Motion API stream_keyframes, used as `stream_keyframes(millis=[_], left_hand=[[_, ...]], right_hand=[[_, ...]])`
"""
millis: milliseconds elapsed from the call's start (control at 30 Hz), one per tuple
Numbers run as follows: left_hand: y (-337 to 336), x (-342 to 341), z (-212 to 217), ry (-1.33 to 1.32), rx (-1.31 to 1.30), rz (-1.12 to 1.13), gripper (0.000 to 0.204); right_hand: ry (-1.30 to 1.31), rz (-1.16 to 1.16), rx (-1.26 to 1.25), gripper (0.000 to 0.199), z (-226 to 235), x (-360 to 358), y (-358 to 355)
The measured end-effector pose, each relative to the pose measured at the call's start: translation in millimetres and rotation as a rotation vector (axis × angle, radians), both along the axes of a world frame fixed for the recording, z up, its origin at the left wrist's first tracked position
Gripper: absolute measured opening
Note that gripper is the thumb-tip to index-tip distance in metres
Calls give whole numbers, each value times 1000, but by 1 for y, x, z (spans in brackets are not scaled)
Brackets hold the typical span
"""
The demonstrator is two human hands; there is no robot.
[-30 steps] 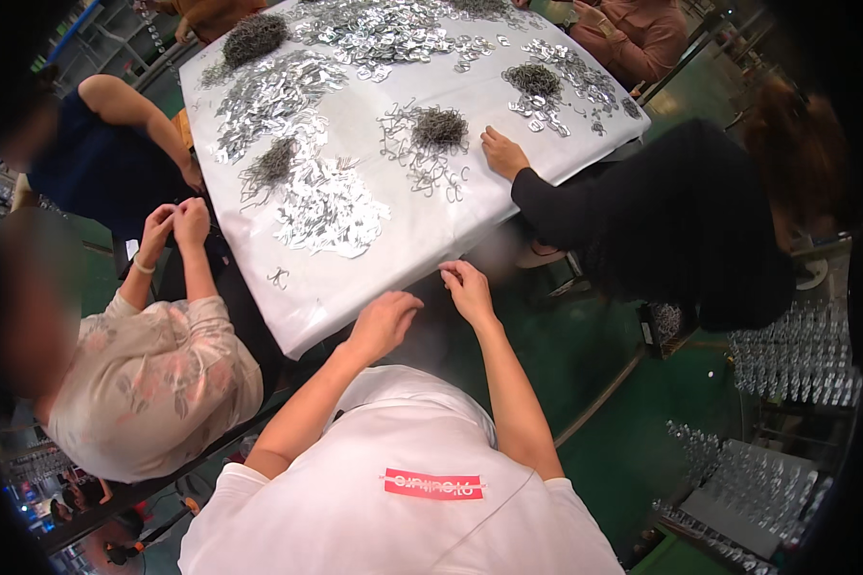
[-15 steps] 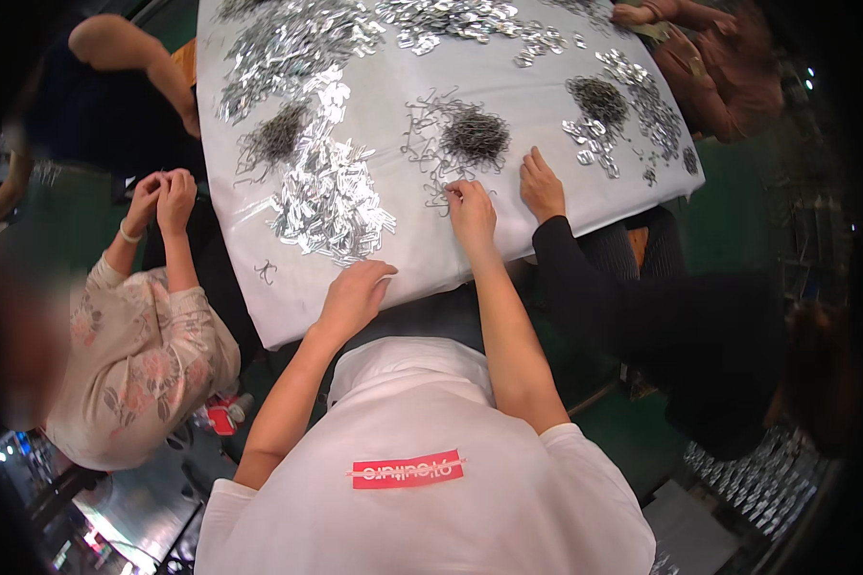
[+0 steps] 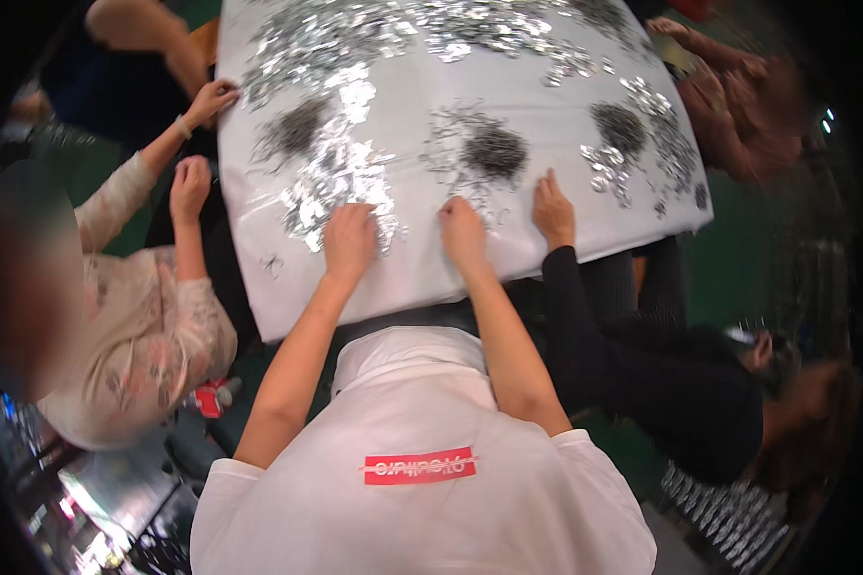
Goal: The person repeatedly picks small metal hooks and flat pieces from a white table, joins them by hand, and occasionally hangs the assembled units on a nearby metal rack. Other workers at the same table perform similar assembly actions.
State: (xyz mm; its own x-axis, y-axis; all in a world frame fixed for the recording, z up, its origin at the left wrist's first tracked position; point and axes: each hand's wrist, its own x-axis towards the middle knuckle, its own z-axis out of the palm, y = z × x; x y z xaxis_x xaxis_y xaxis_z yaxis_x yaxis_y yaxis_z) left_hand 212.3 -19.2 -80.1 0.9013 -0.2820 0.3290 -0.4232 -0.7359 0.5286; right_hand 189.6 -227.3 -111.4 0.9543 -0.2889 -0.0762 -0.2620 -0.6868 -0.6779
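My left hand (image 3: 350,240) lies palm down on the near edge of a heap of shiny silver metal pieces (image 3: 340,182), fingers bent over them; what is under the fingers is hidden. My right hand (image 3: 463,232) rests on the white table cover (image 3: 403,273), fingers pointing toward a dark pile of small wire parts (image 3: 494,150) with loose ones scattered around it. Both forearms reach up from my white shirt at the bottom of the view.
A co-worker's hand in a black sleeve (image 3: 552,211) rests just right of mine. A person in a light patterned top (image 3: 153,326) works at the left edge. More silver heaps (image 3: 374,34) and dark piles (image 3: 292,129), (image 3: 621,125) cover the table. Another person (image 3: 738,96) sits far right.
Both my hands have moved from the table's near edge onto the cover, the left onto the silver pieces, the right toward the dark pile. The view has shifted closer over the table.
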Motion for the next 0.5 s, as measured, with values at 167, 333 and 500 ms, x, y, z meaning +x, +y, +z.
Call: stream_keyframes(millis=[167,333,500], left_hand=[[-2,52,-32,242,279,-18,15],[9,76,-19,367,229,-265,19],[-14,89,-5,422,95,-470,19]], right_hand=[[14,-141,364,18,-34,2,11],[-8,-330,585,13,-13,18,24],[-216,-264,559,9,27,2,14]])
